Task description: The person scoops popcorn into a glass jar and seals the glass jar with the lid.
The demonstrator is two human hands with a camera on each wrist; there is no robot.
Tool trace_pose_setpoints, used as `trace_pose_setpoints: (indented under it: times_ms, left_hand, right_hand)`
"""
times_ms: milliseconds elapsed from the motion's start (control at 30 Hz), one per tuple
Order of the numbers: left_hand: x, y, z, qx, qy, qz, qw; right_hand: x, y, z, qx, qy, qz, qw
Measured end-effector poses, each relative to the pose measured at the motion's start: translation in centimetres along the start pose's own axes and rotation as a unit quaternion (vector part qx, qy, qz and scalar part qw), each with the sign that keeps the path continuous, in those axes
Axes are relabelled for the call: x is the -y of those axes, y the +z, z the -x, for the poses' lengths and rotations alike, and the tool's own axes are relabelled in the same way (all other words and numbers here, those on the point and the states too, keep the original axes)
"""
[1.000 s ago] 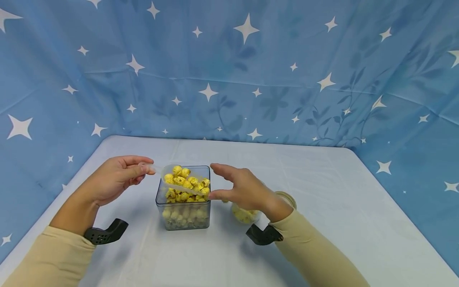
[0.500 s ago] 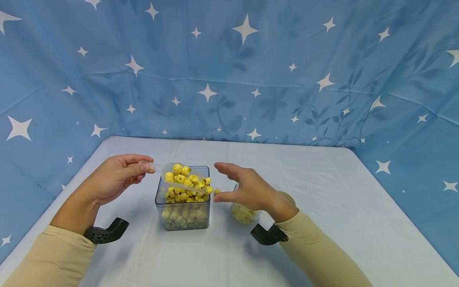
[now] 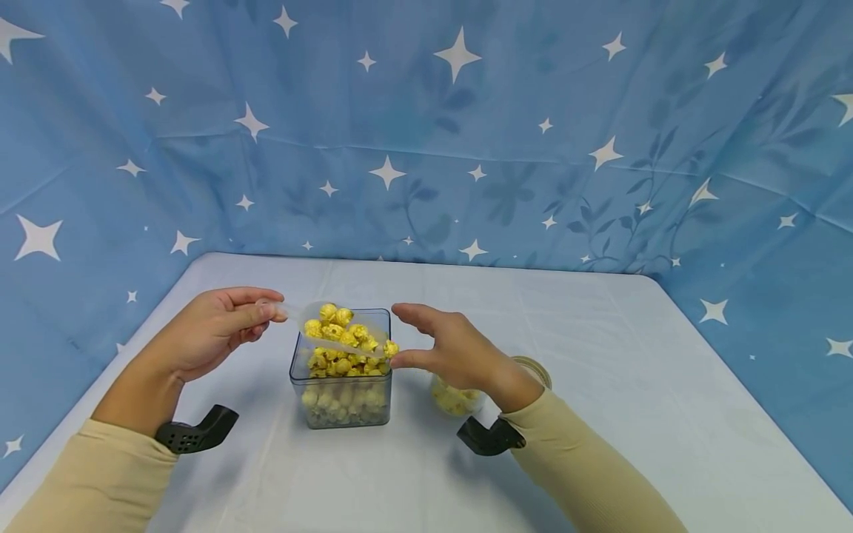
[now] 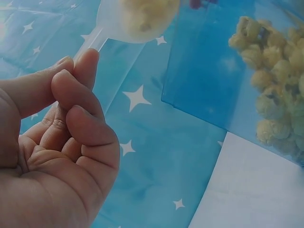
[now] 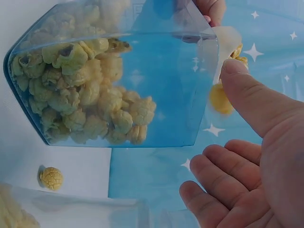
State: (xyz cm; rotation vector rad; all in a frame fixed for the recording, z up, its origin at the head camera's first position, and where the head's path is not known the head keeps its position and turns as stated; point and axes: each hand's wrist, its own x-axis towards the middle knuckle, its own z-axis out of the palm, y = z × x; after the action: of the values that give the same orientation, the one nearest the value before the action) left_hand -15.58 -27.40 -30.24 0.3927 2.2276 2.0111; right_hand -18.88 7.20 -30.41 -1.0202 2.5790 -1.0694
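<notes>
My left hand (image 3: 223,326) pinches the handle of a translucent white scoop (image 4: 107,23) between thumb and fingers. Yellow popcorn (image 3: 333,331) fills the scoop, which hovers over a clear square container (image 3: 348,416) that also has popcorn inside. One piece of popcorn (image 3: 391,349) sits at the scoop's right edge. Beside that edge is my right hand (image 3: 453,348), its thumb and fingers spread apart and holding nothing. Its thumb (image 5: 244,88) overlaps the scoop in the right wrist view; whether they touch, I cannot tell.
A glass jar (image 3: 456,400) with popcorn in it stands right of the container, partly hidden by my right hand. A gold-coloured ring or lid (image 3: 533,370) shows behind my right wrist. One loose popcorn piece (image 5: 51,178) lies on the white tablecloth (image 3: 600,355).
My right hand drew slightly right from the scoop, then came back left to its edge. The popcorn piece at that edge shows more now. My left hand and the scoop stay nearly still.
</notes>
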Motion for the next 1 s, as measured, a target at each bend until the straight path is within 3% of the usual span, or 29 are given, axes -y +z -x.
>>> trace_pose_setpoints:
  times_ms: [567, 767, 1000]
  left_hand:
    - [-0.8, 0.6, -0.3, 0.007, 0.010, 0.005, 0.9999]
    - [-1.1, 1.4, -0.7, 0.006, 0.006, -0.012, 0.9999]
    - [-1.7, 2.6, -1.3, 0.011, 0.002, -0.032, 0.9994]
  right_hand:
    - [-0.4, -1.0, 1.0, -0.022, 0.012, -0.011, 1.000]
    - [-1.0, -1.8, 2.0, -0.031, 0.005, -0.007, 0.999]
    - [-2.4, -2.5, 3.5, -0.068, -0.007, -0.019, 0.998]
